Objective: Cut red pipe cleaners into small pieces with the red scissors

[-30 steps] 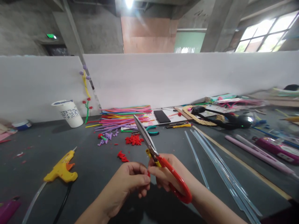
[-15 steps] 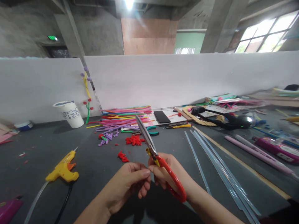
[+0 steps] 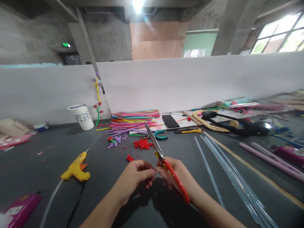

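Observation:
My right hand [image 3: 177,174] has a pair of scissors [image 3: 175,177] with red handles tucked in it, blades pointing up and away to the left. A small yellow piece [image 3: 156,155] shows beside the pivot. Close by, my left hand [image 3: 139,174] is closed in a pinch, its fingertips almost meeting those of the right. Whatever sits between the fingertips is too small to name. Just beyond the left hand lie a few red fuzzy bits [image 3: 129,157]. Farther off are a heap of red pieces [image 3: 143,144] and some purple pieces [image 3: 116,141].
A yellow glue gun [image 3: 76,167] lies at left, near a white cup [image 3: 82,117]. Behind the heaps are coloured pipe cleaners [image 3: 135,122], teal-handled pliers [image 3: 161,137] and a phone [image 3: 170,121]. Clear glue sticks [image 3: 230,174] and a black lamp [image 3: 237,125] occupy the right.
The view has turned slightly left, so the table things appear farther right. Both hands stay close together, with the scissors still in the right one. Fewer red bits show beyond my left hand.

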Demonstrator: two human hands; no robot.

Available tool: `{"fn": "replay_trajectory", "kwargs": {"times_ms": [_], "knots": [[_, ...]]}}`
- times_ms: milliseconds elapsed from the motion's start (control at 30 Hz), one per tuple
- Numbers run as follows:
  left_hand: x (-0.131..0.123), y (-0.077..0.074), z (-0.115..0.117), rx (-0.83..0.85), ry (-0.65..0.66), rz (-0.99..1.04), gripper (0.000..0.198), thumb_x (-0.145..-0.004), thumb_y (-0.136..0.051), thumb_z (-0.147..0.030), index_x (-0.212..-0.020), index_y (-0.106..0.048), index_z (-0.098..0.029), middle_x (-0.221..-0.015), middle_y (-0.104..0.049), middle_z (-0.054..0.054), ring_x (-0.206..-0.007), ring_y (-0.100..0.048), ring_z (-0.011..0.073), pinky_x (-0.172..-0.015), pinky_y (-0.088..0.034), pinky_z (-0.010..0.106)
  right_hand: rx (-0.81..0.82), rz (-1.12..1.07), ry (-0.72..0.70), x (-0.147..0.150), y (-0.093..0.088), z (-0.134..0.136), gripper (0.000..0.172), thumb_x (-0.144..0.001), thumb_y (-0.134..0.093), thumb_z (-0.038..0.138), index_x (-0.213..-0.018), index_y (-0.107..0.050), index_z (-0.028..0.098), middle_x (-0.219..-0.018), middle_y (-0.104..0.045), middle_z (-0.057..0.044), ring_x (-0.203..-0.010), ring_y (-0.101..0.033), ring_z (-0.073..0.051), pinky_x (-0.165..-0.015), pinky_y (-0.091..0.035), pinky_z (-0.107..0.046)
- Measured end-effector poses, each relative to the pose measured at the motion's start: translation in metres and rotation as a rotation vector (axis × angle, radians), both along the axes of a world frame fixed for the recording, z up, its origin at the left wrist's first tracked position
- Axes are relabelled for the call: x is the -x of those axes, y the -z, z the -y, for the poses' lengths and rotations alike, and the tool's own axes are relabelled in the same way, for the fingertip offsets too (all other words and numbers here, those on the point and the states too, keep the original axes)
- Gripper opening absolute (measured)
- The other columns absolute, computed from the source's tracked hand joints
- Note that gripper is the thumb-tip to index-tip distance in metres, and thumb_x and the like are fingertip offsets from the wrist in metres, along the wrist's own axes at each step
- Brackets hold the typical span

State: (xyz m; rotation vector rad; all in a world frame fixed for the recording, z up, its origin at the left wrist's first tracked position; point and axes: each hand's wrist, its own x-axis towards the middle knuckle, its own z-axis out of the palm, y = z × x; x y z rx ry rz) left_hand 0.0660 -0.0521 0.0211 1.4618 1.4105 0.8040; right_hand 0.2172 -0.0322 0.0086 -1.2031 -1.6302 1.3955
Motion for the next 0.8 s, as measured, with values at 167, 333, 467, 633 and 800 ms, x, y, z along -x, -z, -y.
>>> {"fn": "replay_trajectory", "kwargs": {"times_ms": [167,333,467,633,800], "knots": [[0.048,0.004,-0.031,-0.201,-0.231,-0.411,0.012,-0.072,-0.048,-0.024,-0.064,-0.056,-0.019,-0.068,-0.060,0.003,-0.073,-0.056,0.0185,-0.067,-0.038,0.028,-0.036,0.035,0.108,-0.007,0.000,-0.010,0.015,-0.069,-0.051,0.030,-0.062,-0.044,0.019,-0.037,-0.037,0.010,-0.031,-0.037,-0.006,-0.033,-0.029,-0.016],[0.072,0.024,-0.046,-0.159,-0.223,-0.690,0.014,-0.078,-0.051,-0.024,-0.072,-0.059,-0.015,-0.075,-0.061,0.004,-0.075,-0.057,0.0176,-0.070,-0.042,0.034,-0.024,0.048,0.150,-0.010,-0.001,-0.013,0.016,-0.067,-0.052,0.031,-0.061,-0.043,0.019,-0.035,-0.035,0.011,-0.031,-0.039,-0.007,-0.034,-0.032,-0.018],[0.069,0.029,-0.047,-0.148,-0.167,-0.785,0.025,-0.081,-0.048,-0.029,-0.101,-0.054,-0.015,-0.101,-0.058,0.006,-0.084,-0.057,0.0173,-0.072,-0.047,0.038,-0.014,0.041,0.147,-0.013,-0.001,-0.010,0.017,-0.065,-0.055,0.030,-0.059,-0.043,0.019,-0.036,-0.037,0.010,-0.031,-0.040,-0.007,-0.033,-0.030,-0.017],[0.072,0.022,-0.047,-0.169,-0.174,-0.830,0.021,-0.081,-0.046,-0.029,-0.082,-0.060,-0.015,-0.085,-0.063,0.005,-0.077,-0.058,0.0165,-0.070,-0.043,0.033,-0.016,0.012,0.174,-0.016,0.003,-0.013,0.017,-0.064,-0.056,0.031,-0.060,-0.044,0.019,-0.036,-0.037,0.011,-0.030,-0.041,-0.008,-0.031,-0.029,-0.017],[0.065,0.001,-0.037,-0.244,-0.205,-0.836,0.025,-0.079,-0.039,-0.026,-0.069,-0.060,-0.017,-0.073,-0.065,0.005,-0.070,-0.058,0.0185,-0.059,-0.037,0.026,-0.035,-0.049,0.233,-0.018,0.000,-0.016,0.020,-0.066,-0.054,0.034,-0.058,-0.042,0.020,-0.033,-0.036,0.010,-0.030,-0.038,-0.008,-0.033,-0.030,-0.018]]}}
